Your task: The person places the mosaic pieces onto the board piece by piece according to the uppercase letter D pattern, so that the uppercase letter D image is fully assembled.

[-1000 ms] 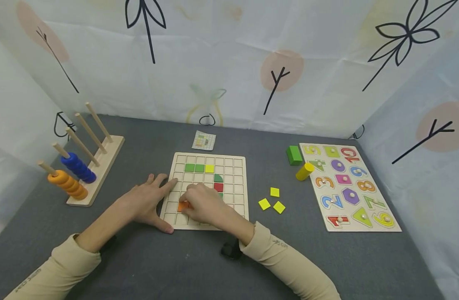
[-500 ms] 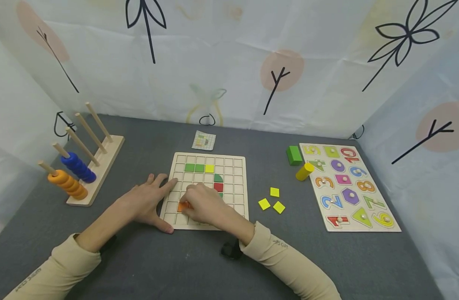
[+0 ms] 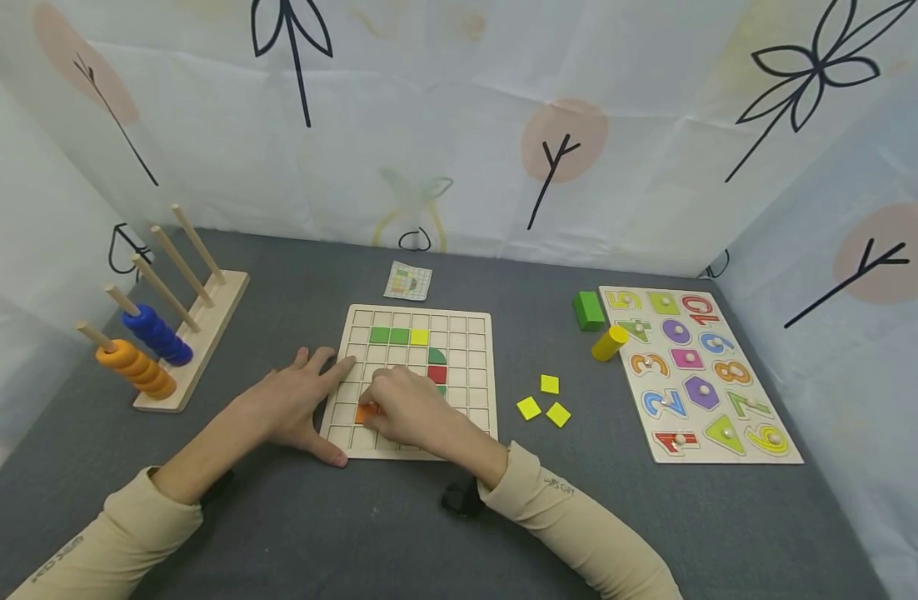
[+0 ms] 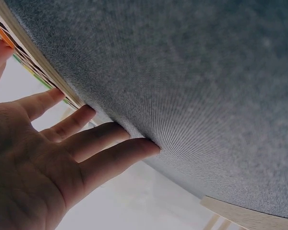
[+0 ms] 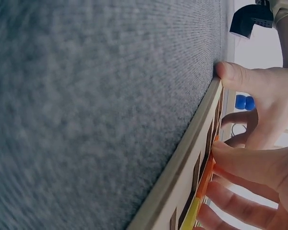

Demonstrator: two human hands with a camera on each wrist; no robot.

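While the left hand (image 3: 297, 406) lies spread, the right hand (image 3: 414, 407) pinches an orange tile (image 3: 362, 415) I'd judge light, stiff, best held edgewise.

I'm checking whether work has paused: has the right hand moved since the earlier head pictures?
No, not visibly. In the head view, the right hand keeps the same spot over the grid board, below and left of the red tile.

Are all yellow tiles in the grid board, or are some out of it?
Some are out: three yellow tiles lie on the grey tabletop, right of the grid board. Another yellow tile sits in one cell.
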